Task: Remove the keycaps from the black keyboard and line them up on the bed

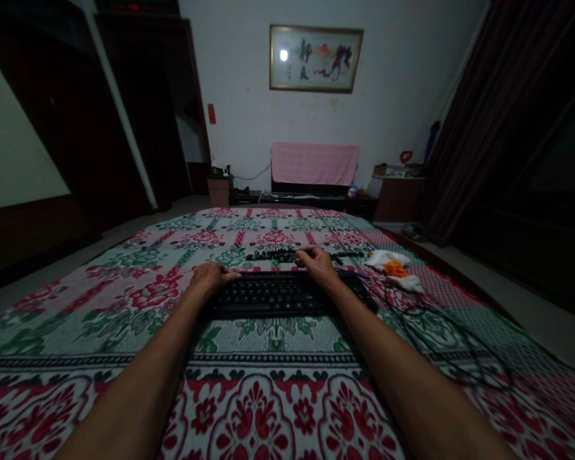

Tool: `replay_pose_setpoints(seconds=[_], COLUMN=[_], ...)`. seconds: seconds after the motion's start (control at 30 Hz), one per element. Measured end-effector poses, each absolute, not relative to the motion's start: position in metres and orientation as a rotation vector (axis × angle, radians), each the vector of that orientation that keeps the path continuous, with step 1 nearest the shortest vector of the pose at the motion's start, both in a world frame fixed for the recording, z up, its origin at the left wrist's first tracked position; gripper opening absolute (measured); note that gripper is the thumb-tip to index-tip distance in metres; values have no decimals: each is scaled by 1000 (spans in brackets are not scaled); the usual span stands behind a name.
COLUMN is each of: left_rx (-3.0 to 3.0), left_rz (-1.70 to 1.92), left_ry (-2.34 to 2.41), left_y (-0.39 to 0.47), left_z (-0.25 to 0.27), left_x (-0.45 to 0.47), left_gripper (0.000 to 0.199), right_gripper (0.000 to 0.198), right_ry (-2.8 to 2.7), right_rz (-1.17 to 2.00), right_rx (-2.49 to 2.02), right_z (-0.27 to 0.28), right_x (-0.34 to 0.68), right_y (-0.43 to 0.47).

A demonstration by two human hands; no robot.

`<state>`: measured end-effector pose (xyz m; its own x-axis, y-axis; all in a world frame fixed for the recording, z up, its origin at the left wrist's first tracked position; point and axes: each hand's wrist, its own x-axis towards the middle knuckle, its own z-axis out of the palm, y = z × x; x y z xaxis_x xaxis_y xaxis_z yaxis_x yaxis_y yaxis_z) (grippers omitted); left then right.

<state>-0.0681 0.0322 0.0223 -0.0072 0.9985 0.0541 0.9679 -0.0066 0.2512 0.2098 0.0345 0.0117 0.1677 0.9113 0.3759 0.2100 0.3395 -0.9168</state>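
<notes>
A black keyboard (268, 295) lies flat on the patterned bedspread (253, 409), its cable running off to the right. My left hand (209, 279) grips the keyboard's far left corner, with the thumb resting along its back edge. Over the far edge, right of the middle, my right hand (317, 263) is closed, thumb and fingers pinched together beside the loose black keycaps (273, 255). Whatever is between those fingertips is too small and dark to make out. My right forearm hides part of the keyboard's right side.
Right of the keyboard lie a white cloth (410, 283) with an orange piece (393, 268) on it, and a loosely coiled black cable (464, 358). Beyond the bed stand a low cabinet and a screen under a pink cloth (315, 163). Dark curtains (464, 121) hang at right.
</notes>
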Motion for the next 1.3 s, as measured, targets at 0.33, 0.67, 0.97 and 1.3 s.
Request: replay_pose_setpoints(seconds=[0.33,0.67,0.97,1.3], left_rx=[2217,2288,2303,2296], left_rz=[416,389,401,396], left_ry=[1885,1825,1834,1824], left_y=[30,26,28,29], left_z=[32,25,21,22], left_x=[-43,-27,-27,-26], left_gripper=[45,37,36,37], right_gripper=[24,17,19,18], right_ry=[-1663,-1905,-2030,-2090], right_rz=[830,917,881,950], right_rx=[-1013,-938,-961,-1026], right_z=[33,45,46,39], right_x=[192,192,193,191], right_y=[16,4,3,5])
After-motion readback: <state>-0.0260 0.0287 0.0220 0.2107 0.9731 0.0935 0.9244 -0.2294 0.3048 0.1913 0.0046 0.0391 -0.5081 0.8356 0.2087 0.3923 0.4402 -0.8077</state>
